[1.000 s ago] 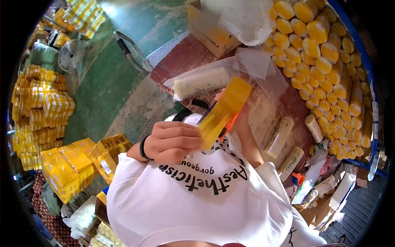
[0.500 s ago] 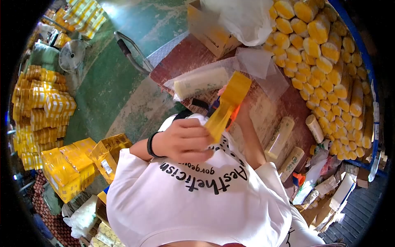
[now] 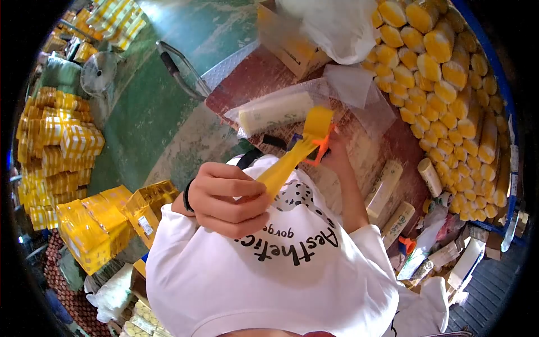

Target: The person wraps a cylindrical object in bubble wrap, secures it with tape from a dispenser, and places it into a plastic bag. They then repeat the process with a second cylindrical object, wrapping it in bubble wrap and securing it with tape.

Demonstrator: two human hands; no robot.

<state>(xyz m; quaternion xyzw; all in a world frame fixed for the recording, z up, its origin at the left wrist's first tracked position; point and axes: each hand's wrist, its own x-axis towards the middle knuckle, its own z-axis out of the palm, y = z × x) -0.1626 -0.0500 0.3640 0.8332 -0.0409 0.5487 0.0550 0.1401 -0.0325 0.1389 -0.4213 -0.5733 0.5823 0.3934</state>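
Stacked yellow boxes (image 3: 56,140) stand at the far left on the green floor. Right of them, near the white shirt, the left hand (image 3: 227,197) is clenched, pinching the end of a yellow strip of tape (image 3: 286,167). The strip runs up and to the right to the tape dispenser (image 3: 319,133), which the right hand (image 3: 338,157) grasps above the near edge of the red table (image 3: 252,78). A bagged roll (image 3: 275,111) lies just beyond it. At the far right lies a pile of yellow packs (image 3: 443,84).
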